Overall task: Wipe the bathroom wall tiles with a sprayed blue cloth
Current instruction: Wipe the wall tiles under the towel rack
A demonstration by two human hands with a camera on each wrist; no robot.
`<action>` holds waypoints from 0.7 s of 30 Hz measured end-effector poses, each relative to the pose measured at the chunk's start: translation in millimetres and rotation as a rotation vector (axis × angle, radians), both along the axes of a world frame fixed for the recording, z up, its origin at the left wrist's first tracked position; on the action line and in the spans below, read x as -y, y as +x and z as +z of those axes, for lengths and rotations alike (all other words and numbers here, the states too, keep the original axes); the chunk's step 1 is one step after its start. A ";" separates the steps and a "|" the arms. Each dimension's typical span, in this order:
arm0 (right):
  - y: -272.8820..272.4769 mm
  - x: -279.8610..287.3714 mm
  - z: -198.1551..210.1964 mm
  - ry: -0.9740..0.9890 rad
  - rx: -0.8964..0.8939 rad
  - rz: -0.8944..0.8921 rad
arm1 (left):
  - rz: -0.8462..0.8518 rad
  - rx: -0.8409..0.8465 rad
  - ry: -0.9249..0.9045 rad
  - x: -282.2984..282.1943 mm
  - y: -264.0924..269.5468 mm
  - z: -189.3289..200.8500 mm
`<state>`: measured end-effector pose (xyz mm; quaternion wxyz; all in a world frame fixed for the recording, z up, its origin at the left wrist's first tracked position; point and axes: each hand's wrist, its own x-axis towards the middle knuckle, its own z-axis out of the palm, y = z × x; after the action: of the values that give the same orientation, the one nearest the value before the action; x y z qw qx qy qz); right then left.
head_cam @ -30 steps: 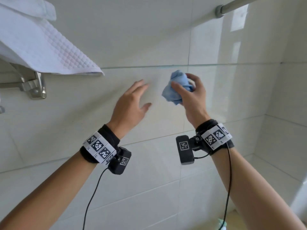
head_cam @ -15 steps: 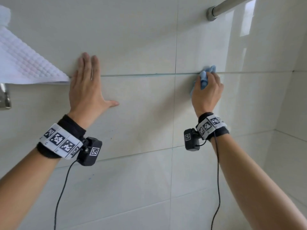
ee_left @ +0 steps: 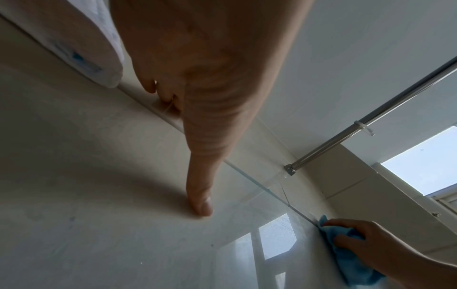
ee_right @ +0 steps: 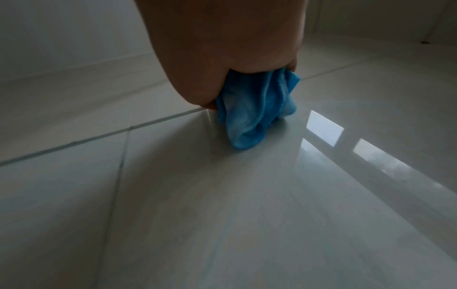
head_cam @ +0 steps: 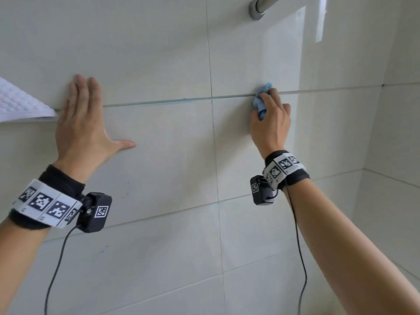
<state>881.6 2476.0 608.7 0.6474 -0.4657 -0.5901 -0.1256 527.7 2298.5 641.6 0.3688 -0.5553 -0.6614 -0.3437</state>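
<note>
One crumpled blue cloth [head_cam: 261, 103]; glossy tiles [head_cam: 159, 155]

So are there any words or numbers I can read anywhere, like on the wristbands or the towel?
No readable words or numbers anywhere.
Left wristband: black-and-white square code patterns, no letters.
Right wristband: the same kind of patterns.
Wrist cameras: one small code square each.
White towel: a blue mark, too blurred to read.
Blue cloth, wall tiles: nothing written.
</note>
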 end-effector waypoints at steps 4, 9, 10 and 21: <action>-56.2 27.8 -0.4 0.065 0.085 0.030 | 0.004 -0.001 0.002 -1.1 1.5 0.6; -72.4 46.0 6.7 0.159 0.375 0.033 | 0.017 0.003 -0.031 0.9 -0.3 2.2; -59.5 40.6 7.1 0.145 0.387 -0.007 | 0.016 0.002 -0.035 2.4 -1.8 2.9; -140.2 62.2 -5.0 0.125 0.220 0.017 | -0.077 -0.009 -0.064 17.6 -16.5 6.6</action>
<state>741.3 2413.8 603.7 0.6075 -0.4030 -0.6525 -0.2068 511.2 2280.9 648.2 0.3405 -0.5932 -0.6486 -0.3338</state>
